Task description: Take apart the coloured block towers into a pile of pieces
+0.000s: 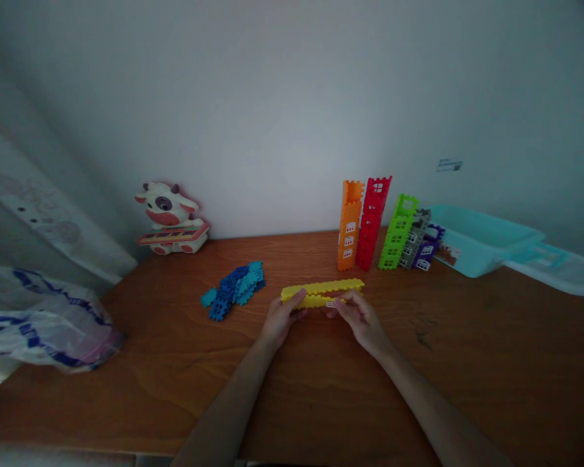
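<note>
A long yellow structure of interlocking toy tiles (326,286) lies on its side between my hands at the middle of the table. My left hand (283,318) grips its left end, thumb on the near face. At the right part of the near side, my right hand (361,319) pinches a yellow tile beside a small white window piece (330,303). The fingertips behind the structure are partly hidden. To the left lies a loose pile of blue tiles (234,287), dark and light.
Behind stand an orange tower (349,233), a red tower (371,224), and leaning green (398,235), grey (413,241) and purple (427,250) ones. A turquoise bin (486,237) with its white lid (564,272) is at right. A cow keyboard toy (172,224) and plastic bag (53,324) are left.
</note>
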The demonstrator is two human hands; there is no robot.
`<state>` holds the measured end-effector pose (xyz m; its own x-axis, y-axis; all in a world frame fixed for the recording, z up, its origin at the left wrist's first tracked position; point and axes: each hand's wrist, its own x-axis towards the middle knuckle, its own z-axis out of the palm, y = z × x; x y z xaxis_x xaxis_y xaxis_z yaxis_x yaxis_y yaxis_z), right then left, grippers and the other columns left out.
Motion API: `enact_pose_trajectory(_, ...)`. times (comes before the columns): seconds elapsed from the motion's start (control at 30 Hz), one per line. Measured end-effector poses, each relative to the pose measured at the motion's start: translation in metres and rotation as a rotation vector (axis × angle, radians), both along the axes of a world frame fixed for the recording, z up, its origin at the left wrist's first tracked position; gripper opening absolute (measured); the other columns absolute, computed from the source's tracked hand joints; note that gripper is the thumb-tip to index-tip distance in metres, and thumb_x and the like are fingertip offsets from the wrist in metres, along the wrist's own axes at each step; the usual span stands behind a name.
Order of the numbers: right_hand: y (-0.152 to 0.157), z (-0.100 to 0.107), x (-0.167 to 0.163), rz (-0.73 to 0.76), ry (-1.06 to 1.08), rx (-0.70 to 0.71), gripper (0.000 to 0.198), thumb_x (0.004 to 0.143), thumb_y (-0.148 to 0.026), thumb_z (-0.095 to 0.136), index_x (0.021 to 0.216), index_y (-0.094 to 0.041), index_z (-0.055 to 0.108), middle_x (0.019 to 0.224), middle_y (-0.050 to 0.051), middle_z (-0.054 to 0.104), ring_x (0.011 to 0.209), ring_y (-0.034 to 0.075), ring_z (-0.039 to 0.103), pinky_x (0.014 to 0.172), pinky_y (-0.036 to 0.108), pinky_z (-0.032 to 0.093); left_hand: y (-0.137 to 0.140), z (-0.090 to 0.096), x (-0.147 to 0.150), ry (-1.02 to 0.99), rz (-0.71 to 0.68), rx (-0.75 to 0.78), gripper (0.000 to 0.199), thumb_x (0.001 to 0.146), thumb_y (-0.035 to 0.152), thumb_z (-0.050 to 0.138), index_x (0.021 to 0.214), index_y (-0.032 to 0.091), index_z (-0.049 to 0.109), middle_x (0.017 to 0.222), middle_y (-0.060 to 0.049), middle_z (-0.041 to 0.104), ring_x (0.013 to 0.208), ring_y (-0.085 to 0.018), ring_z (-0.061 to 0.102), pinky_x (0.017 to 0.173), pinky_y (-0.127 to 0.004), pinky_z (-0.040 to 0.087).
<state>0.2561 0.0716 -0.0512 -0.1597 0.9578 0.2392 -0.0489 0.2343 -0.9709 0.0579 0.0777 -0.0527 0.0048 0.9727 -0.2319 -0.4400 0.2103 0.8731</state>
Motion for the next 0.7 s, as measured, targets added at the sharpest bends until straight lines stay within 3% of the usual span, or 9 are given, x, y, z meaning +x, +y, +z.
enact_pose_trajectory(0.07, 0.0, -0.001, 0.003, -0.033, -0.085, 0.026, 0.037, 0.086, -0.063, 0.059, 0.086, -0.026, 0.061, 0.082, 0.003, 0.07, 0.068, 0.022, 0.067, 0.07, 0.036, 0.053, 0.0, -0.001, 0.0, 0.021, -0.032, 0.013, 0.04, 0.07, 0.039, 0.086, 0.1, 0.014, 0.076, 0.114, -0.012, 0.074, 0.099, -0.023, 0.069, 0.075, -0.027, 0.059)
enact_pose_trajectory(0.17, 0.002, -0.003, 0.01, -0.204, -0.345, 0.128, 0.036, 0.091, -0.059, 0.053, 0.094, -0.025, 0.065, 0.07, 0.003, 0.065, 0.061, 0.023, 0.061, 0.063, 0.036, 0.048, -0.001, -0.005, 0.001, 0.061, -0.098, 0.078, 0.046, 0.072, 0.044, 0.084, 0.105, 0.013, 0.076, 0.119, -0.014, 0.073, 0.106, -0.027, 0.068, 0.08, -0.031, 0.059)
enact_pose_trajectory(0.27, 0.005, -0.002, 0.014, -0.393, -0.531, 0.344, 0.031, 0.092, -0.052, 0.055, 0.095, -0.025, 0.069, 0.089, 0.009, 0.07, 0.084, 0.028, 0.063, 0.081, 0.042, 0.049, 0.0, -0.01, 0.001, 0.012, -0.109, 0.112, 0.051, 0.073, 0.051, 0.08, 0.105, 0.011, 0.076, 0.122, -0.016, 0.071, 0.112, -0.032, 0.066, 0.08, -0.034, 0.058)
enact_pose_trajectory(0.33, 0.007, -0.002, 0.015, -0.446, -0.527, 0.43, 0.028, 0.091, -0.05, 0.057, 0.093, -0.025, 0.071, 0.095, 0.01, 0.071, 0.095, 0.03, 0.062, 0.088, 0.044, 0.048, 0.001, -0.012, 0.001, -0.025, -0.11, 0.115, 0.053, 0.071, 0.051, 0.08, 0.105, 0.01, 0.076, 0.122, -0.017, 0.071, 0.115, -0.034, 0.064, 0.08, -0.035, 0.058)
enact_pose_trajectory(0.5, 0.01, -0.008, 0.012, -0.418, -0.37, 0.39, 0.03, 0.09, -0.05, 0.061, 0.08, -0.024, 0.07, 0.082, 0.007, 0.07, 0.081, 0.025, 0.065, 0.078, 0.039, 0.052, 0.002, -0.008, 0.0, -0.026, -0.16, 0.095, 0.049, 0.069, 0.044, 0.084, 0.105, 0.012, 0.077, 0.124, -0.015, 0.071, 0.119, -0.033, 0.062, 0.09, -0.038, 0.055)
enact_pose_trajectory(0.7, 0.01, -0.015, 0.011, -0.254, -0.371, 0.331, 0.03, 0.096, -0.046, 0.053, 0.095, -0.023, 0.072, 0.096, 0.009, 0.076, 0.092, 0.027, 0.071, 0.084, 0.041, 0.054, 0.002, -0.008, 0.001, 0.0, -0.178, 0.094, 0.047, 0.07, 0.047, 0.083, 0.103, 0.013, 0.078, 0.123, -0.014, 0.072, 0.12, -0.032, 0.062, 0.098, -0.041, 0.052)
